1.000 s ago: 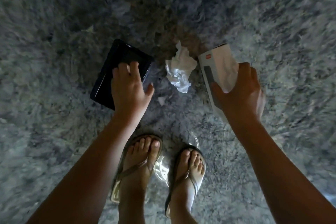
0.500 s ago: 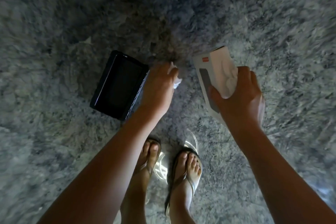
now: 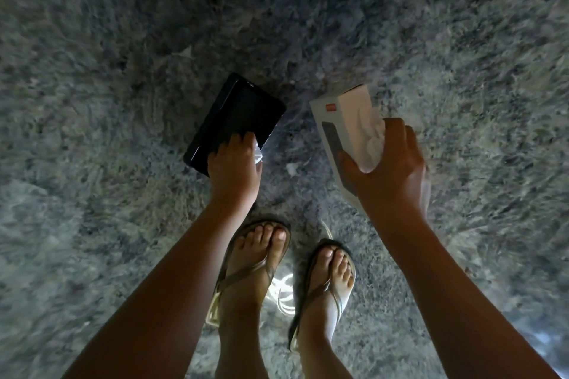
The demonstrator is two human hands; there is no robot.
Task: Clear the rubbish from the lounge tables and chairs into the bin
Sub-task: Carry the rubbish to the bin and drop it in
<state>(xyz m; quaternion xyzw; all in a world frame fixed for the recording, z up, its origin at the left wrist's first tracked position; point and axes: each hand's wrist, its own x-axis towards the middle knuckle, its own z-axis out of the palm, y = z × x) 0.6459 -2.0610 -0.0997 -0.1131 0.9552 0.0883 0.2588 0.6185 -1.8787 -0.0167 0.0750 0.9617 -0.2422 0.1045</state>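
Box (image 3: 342, 115), white, red-tagged, with crumpled tissue (image 3: 372, 144) in right hand (image 3: 391, 172)

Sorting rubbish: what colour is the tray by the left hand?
The tray is glossy black; head view.

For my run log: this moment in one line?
left hand: holds crumpled paper, fingers on black tray | right hand: grips white box and tissue

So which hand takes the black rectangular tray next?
Left: the left hand is over the black tray, holding only crumpled white paper; the right hand grips a white cardboard box and tissue.
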